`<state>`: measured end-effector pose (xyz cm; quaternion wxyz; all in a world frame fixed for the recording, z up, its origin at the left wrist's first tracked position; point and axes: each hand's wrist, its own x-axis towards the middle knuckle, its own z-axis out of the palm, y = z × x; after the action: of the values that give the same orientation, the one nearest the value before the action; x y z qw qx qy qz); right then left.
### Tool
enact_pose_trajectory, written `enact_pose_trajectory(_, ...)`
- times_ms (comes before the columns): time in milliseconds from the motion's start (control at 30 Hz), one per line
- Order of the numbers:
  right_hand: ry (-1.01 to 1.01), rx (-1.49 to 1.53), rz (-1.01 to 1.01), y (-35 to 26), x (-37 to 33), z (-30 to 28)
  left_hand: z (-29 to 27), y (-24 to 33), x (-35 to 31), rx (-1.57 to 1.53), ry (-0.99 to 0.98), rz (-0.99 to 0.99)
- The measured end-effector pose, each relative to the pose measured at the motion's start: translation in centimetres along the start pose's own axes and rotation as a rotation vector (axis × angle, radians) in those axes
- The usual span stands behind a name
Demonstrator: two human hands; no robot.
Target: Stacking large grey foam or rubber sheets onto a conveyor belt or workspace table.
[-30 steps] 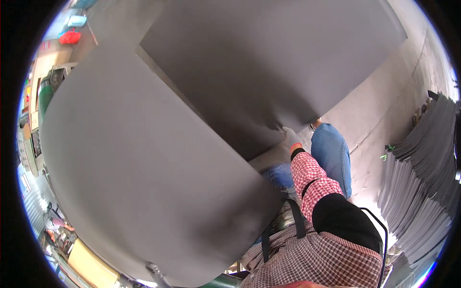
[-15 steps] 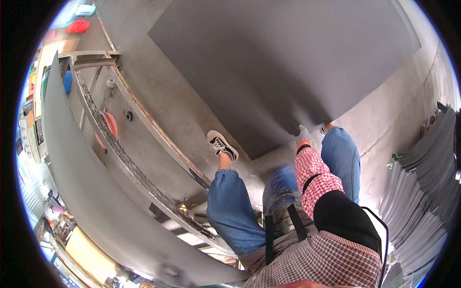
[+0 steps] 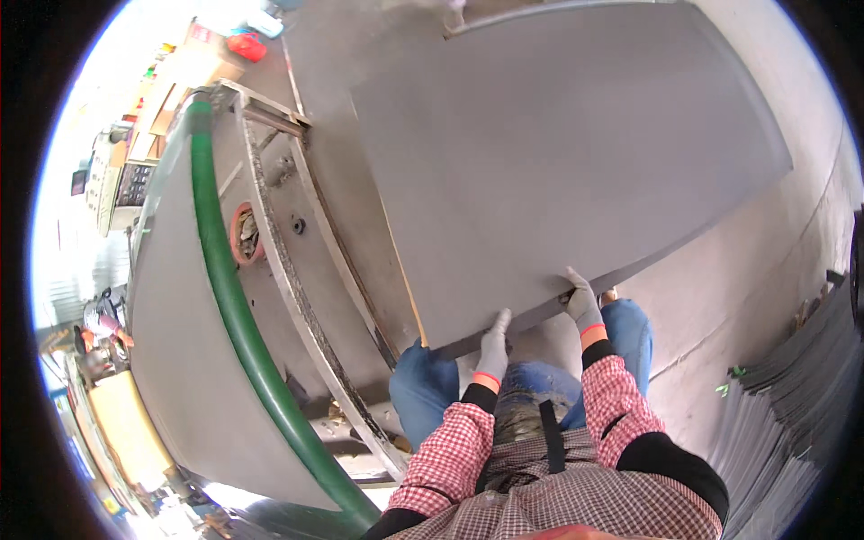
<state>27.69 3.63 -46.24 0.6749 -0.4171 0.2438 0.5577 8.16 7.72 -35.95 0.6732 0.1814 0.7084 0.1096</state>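
A large grey sheet [image 3: 576,153] stretches out in front of me, its near edge raised off the floor at my knees. My left hand [image 3: 494,346], in a grey glove, grips that edge near its left corner. The thumb lies on top, and the fingers are mostly hidden beneath. Farther right along the same edge, my gloved right hand [image 3: 583,299] is closed on the sheet in a similar way, thumb uppermost. Both forearms wear red checked sleeves.
On the left stands a worn metal frame [image 3: 315,211], with a green tube [image 3: 236,306] beside a grey panel [image 3: 193,360]. A pink tub [image 3: 243,232] sits on the floor within the frame. Stacked grey sheets [image 3: 769,432] lie at the right. Something pale [image 3: 456,11] shows by the sheet's far edge.
The sheet's near edge has risen from the floor toward me. My left hand has come into view and both hands now grip it. The green tube has appeared at left as the view shifted.
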Motion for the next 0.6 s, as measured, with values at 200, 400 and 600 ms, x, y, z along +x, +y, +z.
enact_pose_trajectory(200,-0.203,-0.368,-0.285,-8.5,-8.6,13.1,1.4,17.3,-9.3,-0.065,-0.112,0.863)
enact_pose_trajectory(400,-0.353,-0.037,-0.440,-20.2,-26.3,16.4,0.7,19.6,-32.9,0.071,-0.319,1.429)
enact_pose_trajectory(600,-0.412,0.045,-0.672,-27.3,-28.8,3.7,-21.8,12.4,-41.6,-0.408,0.238,1.769)
